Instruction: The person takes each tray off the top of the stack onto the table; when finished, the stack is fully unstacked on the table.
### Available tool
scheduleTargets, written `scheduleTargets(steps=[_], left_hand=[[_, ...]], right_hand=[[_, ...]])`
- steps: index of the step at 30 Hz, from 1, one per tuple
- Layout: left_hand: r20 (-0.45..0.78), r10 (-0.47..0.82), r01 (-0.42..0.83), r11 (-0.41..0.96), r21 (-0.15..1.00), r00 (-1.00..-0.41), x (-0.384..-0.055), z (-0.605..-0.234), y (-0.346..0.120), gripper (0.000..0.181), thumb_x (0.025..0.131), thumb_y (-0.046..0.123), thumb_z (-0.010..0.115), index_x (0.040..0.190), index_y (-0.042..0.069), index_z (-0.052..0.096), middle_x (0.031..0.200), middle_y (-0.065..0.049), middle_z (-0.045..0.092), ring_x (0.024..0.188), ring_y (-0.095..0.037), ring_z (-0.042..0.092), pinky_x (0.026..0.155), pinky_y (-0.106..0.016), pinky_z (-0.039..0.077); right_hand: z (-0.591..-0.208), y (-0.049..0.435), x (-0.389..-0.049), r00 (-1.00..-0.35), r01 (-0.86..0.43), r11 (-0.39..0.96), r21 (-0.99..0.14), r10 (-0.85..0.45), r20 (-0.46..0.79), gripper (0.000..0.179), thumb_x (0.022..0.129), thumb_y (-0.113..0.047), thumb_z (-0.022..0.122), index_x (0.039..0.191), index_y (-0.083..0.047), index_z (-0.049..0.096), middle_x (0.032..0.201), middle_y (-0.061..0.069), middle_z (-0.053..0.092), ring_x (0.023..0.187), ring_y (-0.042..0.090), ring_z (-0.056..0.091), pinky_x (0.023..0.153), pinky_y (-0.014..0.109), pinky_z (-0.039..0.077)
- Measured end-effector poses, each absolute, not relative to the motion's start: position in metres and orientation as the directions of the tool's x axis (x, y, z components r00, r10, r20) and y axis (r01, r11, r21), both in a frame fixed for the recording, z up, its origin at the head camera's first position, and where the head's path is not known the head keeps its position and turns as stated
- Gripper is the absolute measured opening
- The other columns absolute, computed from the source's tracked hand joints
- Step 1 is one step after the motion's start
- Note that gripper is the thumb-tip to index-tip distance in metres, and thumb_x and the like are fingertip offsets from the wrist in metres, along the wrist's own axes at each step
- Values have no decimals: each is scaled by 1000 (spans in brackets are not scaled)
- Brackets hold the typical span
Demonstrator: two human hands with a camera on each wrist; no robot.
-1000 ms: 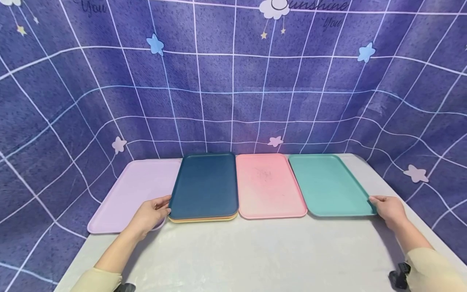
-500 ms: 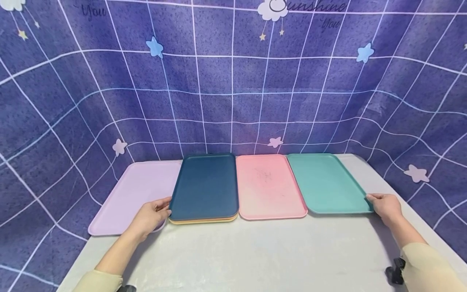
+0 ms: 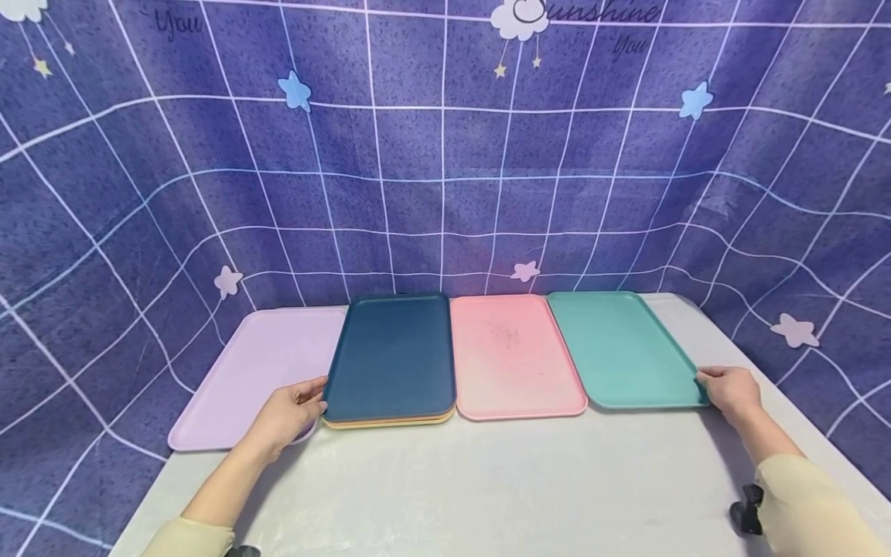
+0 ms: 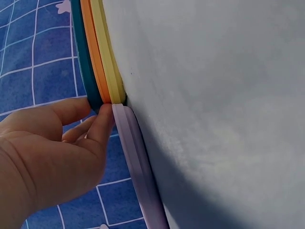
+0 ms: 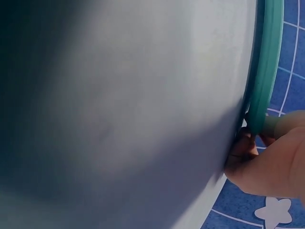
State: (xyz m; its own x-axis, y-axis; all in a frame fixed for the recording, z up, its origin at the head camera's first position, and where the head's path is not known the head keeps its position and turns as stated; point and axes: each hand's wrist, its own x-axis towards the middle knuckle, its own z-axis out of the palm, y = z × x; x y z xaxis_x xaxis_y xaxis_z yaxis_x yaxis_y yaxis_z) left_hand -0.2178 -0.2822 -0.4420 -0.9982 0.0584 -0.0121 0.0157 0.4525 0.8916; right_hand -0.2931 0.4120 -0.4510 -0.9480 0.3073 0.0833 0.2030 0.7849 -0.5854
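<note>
My left hand (image 3: 285, 416) touches the front left corner of a stack of trays, its thumb and fingers against the side edges. A dark blue tray (image 3: 393, 356) tops the stack, with an orange tray (image 4: 94, 52) and a yellow tray (image 4: 109, 52) below it. Under that hand lies a lilac tray (image 3: 261, 360), partly covered by it. At the far right my right hand (image 3: 731, 393) pinches the front right corner of a teal tray (image 3: 626, 352). In the right wrist view its fingers curl under the teal rim. A pink tray (image 3: 518, 356) lies between the stack and the teal one.
The trays stand in a row along the back of a pale table (image 3: 480, 487). Behind and at both sides hangs a blue gridded curtain (image 3: 445, 193) with stars. The pink tray's surface has dark scuffs.
My right hand has drawn the teal tray's front right corner slightly left. The left hand stays at the stack's corner.
</note>
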Motion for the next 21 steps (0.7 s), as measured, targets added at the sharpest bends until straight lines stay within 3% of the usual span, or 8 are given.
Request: scheduleTargets(steps=[5,12,21], left_hand=[[-7,69,24,441,897,-998,-218,-441,-282,52,99,0,54,145,-19,37,146,-36,43,137,-46,42,103,-32,48],[-4,65,24,424,906,-998,-216,-440,-281,51,98,-2,55,144,-19,38,145,-35,44,137,-45,43,102,-29,48],[2,70,33,442,896,-998,-218,-439,-285,52,99,-1,54,144,-20,37,146,-36,42,137,-47,41,104,-35,47]], right_hand=[[-448,409,-293,-954,185,806,-563,284,93,38,94,-8,55,124,15,59,126,42,52,115,59,50,89,59,47],[-446,410,-294,-958,97,877,-470,211,196,39,82,2,52,116,18,61,93,32,67,82,44,61,67,46,49],[-450,412,-293,-959,91,863,-497,211,190,35,89,-1,58,119,15,62,105,35,66,93,52,61,72,50,50]])
